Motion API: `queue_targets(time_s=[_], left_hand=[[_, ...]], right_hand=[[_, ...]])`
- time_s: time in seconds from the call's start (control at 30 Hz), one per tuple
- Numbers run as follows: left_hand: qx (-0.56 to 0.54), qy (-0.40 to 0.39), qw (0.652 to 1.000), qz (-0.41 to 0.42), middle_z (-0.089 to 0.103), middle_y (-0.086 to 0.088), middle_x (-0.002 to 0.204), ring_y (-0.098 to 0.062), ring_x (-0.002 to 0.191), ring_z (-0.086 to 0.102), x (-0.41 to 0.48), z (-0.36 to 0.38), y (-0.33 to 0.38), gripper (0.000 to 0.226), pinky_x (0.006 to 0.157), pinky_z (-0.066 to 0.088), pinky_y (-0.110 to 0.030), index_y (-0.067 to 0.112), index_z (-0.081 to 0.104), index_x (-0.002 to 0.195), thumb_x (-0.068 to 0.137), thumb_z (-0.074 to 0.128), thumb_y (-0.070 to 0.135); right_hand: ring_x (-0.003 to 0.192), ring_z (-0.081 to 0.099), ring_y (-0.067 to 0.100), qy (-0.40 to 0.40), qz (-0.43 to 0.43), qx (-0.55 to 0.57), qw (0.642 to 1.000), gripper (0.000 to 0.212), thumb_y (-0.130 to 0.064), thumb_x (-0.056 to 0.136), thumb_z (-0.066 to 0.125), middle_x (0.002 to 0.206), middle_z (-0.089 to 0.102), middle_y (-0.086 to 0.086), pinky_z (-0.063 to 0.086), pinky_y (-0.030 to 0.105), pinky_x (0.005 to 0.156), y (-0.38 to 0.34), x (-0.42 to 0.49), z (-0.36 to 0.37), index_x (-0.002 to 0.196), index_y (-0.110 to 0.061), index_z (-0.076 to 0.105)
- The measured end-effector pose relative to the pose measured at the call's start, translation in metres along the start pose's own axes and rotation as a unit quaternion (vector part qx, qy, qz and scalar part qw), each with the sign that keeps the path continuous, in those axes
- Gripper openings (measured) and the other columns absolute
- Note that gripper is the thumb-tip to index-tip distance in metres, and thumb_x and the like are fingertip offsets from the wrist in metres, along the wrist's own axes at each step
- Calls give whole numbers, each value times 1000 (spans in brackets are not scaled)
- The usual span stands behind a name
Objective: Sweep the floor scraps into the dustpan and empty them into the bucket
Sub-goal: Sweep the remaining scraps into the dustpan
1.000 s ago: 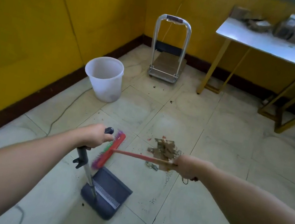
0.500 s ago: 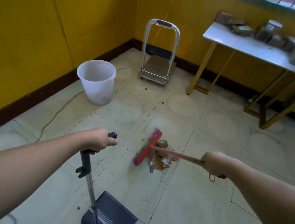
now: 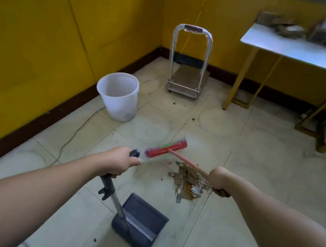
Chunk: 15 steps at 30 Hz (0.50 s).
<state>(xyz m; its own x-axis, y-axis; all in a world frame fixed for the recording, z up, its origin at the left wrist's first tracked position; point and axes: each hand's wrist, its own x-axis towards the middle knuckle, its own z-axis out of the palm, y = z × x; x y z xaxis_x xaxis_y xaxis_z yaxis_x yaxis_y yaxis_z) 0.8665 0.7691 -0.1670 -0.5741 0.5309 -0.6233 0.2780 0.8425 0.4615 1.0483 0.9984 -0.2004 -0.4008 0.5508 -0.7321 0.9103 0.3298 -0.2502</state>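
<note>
My left hand (image 3: 118,164) grips the black top of the dustpan handle. The dark blue dustpan (image 3: 141,222) rests on the floor below it, its mouth facing up and right toward the scraps. My right hand (image 3: 219,178) holds the pink stick of the broom. The red broom head (image 3: 167,149) with purple and green bristles sits beyond the pile, to its upper left. The brown scraps (image 3: 188,180) lie in a heap on the tile between the broom head and the dustpan. The white plastic bucket (image 3: 118,96) stands upright near the yellow wall at left.
A metal hand trolley (image 3: 184,83) stands in the far corner. A white table (image 3: 296,51) on yellow legs, with boxes on top, fills the back right. A thin cable (image 3: 78,130) runs along the floor by the left wall. Small crumbs dot the tiles.
The broom head has swung from beside the dustpan handle across to the far side of the scrap pile. The dustpan has stayed on the floor near my feet.
</note>
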Motion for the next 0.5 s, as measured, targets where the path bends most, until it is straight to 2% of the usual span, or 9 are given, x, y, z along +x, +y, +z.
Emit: queue_targets(time_s=[0.07, 0.17, 0.2, 0.27, 0.33, 0.43, 0.5], left_hand=[[2, 7, 1000, -9, 44, -7, 71, -21, 57, 41, 8, -4, 5, 25, 51, 38, -27, 13, 46, 85, 94, 48, 36], [3, 15, 1000, -10, 44, -7, 70, -22, 57, 42, 22, -14, 10, 26, 53, 38, -28, 12, 46, 86, 94, 48, 37], [5, 14, 1000, -6, 43, -7, 69, -22, 56, 42, 28, -18, 12, 27, 54, 38, -28, 12, 45, 83, 94, 48, 36], [13, 10, 1000, 8, 41, -7, 66, -22, 56, 41, 41, -26, 15, 27, 54, 38, -29, 13, 43, 80, 93, 48, 35], [19, -1, 1000, 24, 40, -7, 66, -21, 55, 39, 53, -35, 17, 26, 53, 37, -29, 13, 42, 79, 93, 48, 34], [32, -18, 998, 50, 37, -6, 64, -20, 52, 36, 69, -47, 20, 27, 49, 33, -26, 13, 39, 76, 94, 49, 30], [40, -30, 997, 67, 35, -4, 62, -19, 50, 35, 79, -53, 19, 30, 47, 32, -26, 13, 38, 73, 95, 50, 29]], right_hand=[[42, 40, 13, -22, 14, 0, 1000, 25, -9, 98, 42, 62, 46, 6, 35, 20, 35, -6, 13, 6, 74, -6, 47], [40, 42, 14, -55, 56, -27, 997, 10, -8, 99, 41, 64, 47, 8, 36, 21, 36, -7, 16, 7, 97, 0, 48], [35, 42, 13, -61, 64, -39, 995, 11, -9, 99, 40, 63, 47, 9, 35, 19, 34, -5, 13, 4, 97, 0, 46], [24, 38, 11, -60, 61, -48, 995, 24, -12, 101, 39, 55, 47, 8, 33, 16, 31, 0, 8, -6, 80, -2, 45], [21, 38, 10, -47, 55, -40, 997, 32, -17, 101, 41, 48, 49, 6, 34, 16, 30, 1, 4, -19, 72, -5, 45], [29, 40, 12, -30, 91, 22, 995, 27, -21, 100, 45, 57, 48, 7, 35, 17, 33, -1, 0, -32, 84, -1, 54], [32, 40, 13, -18, 103, 44, 994, 31, -30, 99, 46, 57, 49, 5, 36, 18, 35, -5, -3, -29, 89, -2, 56]])
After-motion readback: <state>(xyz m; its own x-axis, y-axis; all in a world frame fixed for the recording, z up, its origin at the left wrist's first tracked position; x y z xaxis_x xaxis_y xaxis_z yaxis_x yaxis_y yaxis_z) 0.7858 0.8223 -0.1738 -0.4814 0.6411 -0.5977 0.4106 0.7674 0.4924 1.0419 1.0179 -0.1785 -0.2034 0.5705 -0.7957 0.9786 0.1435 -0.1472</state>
